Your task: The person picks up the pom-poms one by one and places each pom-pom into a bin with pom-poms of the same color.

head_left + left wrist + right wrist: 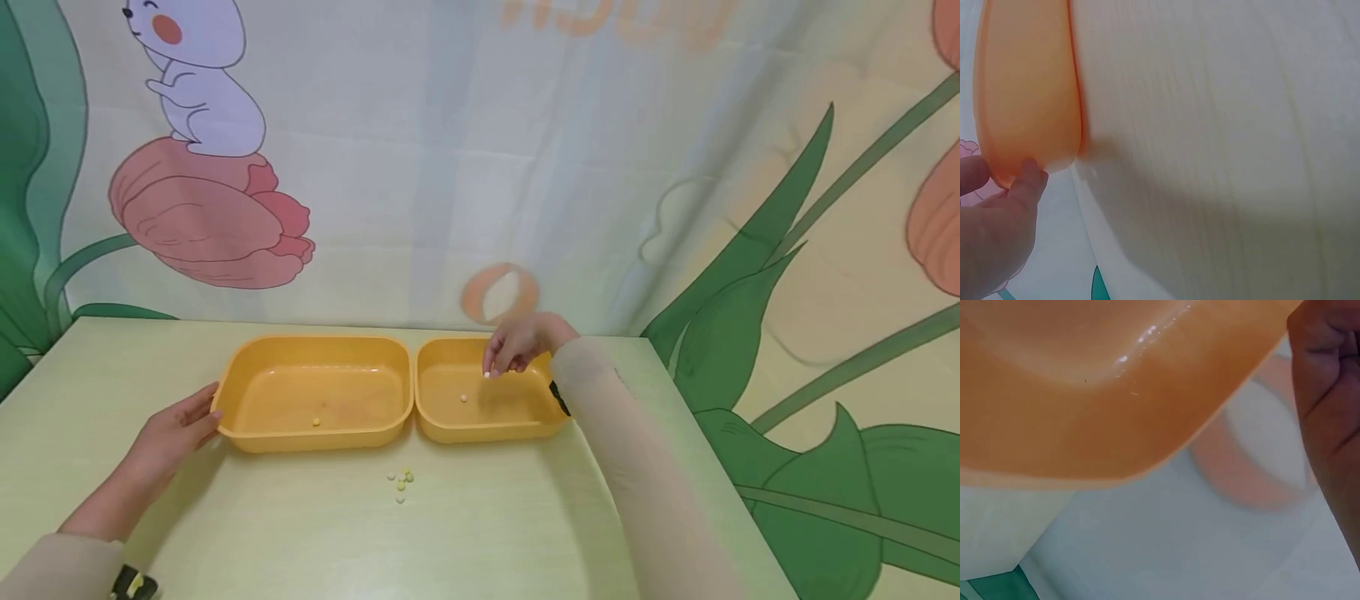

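In the head view, my right hand (517, 343) is above the smaller yellow-orange tray (480, 433), pinching a small white bead (487, 375) between thumb and fingertips. Another white bead (463, 398) lies on that tray's floor. My left hand (168, 429) holds the left end of the larger yellow-orange tray (315, 443), its thumb on the near side and fingers on the far side of the rim. One yellow bead (317, 422) lies inside. In the right wrist view, only part of my right hand (1332, 394) shows; its fingertips are out of frame.
On the pale table (300, 525), several small white, yellow and green beads (401, 485) lie in a loose group in front of the trays. The two trays stand side by side, ends together. Behind the table hangs a printed curtain (390, 167) with flowers and leaves.
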The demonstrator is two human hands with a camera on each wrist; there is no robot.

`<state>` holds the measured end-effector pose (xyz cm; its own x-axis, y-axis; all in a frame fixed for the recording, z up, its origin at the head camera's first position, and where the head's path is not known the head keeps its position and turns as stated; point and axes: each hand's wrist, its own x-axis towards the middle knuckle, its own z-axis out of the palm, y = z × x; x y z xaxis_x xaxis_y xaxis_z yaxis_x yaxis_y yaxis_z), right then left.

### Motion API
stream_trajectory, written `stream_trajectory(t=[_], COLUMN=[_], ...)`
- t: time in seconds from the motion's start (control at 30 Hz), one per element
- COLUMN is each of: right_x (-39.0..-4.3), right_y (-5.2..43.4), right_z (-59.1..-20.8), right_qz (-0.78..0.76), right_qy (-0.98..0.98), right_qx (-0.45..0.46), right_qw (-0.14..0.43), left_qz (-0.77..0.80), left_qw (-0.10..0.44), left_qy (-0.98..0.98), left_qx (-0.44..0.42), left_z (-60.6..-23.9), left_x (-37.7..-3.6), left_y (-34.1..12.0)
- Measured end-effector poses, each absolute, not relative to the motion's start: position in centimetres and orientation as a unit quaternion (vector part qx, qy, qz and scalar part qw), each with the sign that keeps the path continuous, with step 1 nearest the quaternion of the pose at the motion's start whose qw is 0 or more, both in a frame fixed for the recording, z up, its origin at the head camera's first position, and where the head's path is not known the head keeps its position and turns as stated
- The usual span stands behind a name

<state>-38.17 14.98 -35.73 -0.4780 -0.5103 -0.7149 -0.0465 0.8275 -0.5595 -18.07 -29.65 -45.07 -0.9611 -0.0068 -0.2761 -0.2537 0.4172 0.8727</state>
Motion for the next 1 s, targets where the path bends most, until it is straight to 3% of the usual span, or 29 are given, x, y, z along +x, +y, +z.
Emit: stream_trajectory(t=[0.5,1.0], right_x=[-39.3,-39.1], right_y=[13.4,12.9], right_z=[-40.1,-40.9], right_qz=[-0.158,-0.113], right_qy=[0.847,0.866], right_qx=[-0.134,-0.102], right_qw=[0.49,0.477], left_qz=[0.528,0.546], left_qw=[0.103,0.093], left_qy=[0.84,0.83], left_qx=[-0.07,-0.065], left_z=[-45.3,-45.5], left_x=[-17.8,-17.8], left_y=[-29.9,-30.1])
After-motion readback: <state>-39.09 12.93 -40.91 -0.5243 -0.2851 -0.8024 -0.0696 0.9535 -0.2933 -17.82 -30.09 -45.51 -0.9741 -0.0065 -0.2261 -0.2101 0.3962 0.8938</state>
